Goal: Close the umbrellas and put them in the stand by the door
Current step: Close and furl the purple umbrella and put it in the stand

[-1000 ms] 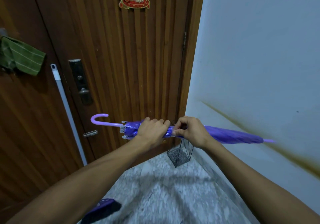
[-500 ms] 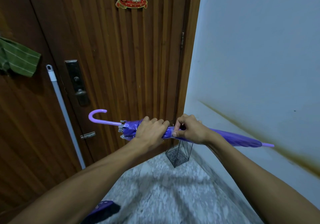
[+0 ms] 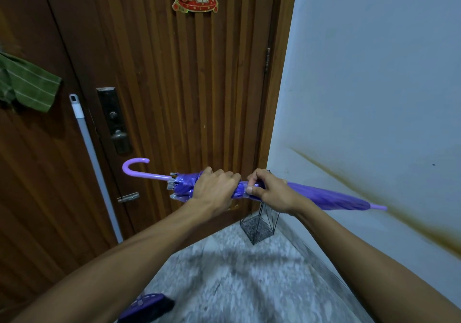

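I hold a folded purple umbrella level in front of the door, its curved handle to the left and its tip toward the right wall. My left hand is wrapped around the bunched canopy near the rib ends. My right hand pinches the fabric or strap just right of it, thumb and fingers closed on the cloth. Below my hands a black wire umbrella stand sits on the floor in the corner between door and wall. Part of a second purple item lies at the bottom edge.
A brown wooden door with a dark lock plate faces me. A grey pole leans against the panel to its left, with a green cloth hanging above. The white wall runs along the right, over a speckled floor.
The umbrella and both hands stay almost where they were; the tip end has dipped slightly. My right fingers have shifted a little on the fabric.
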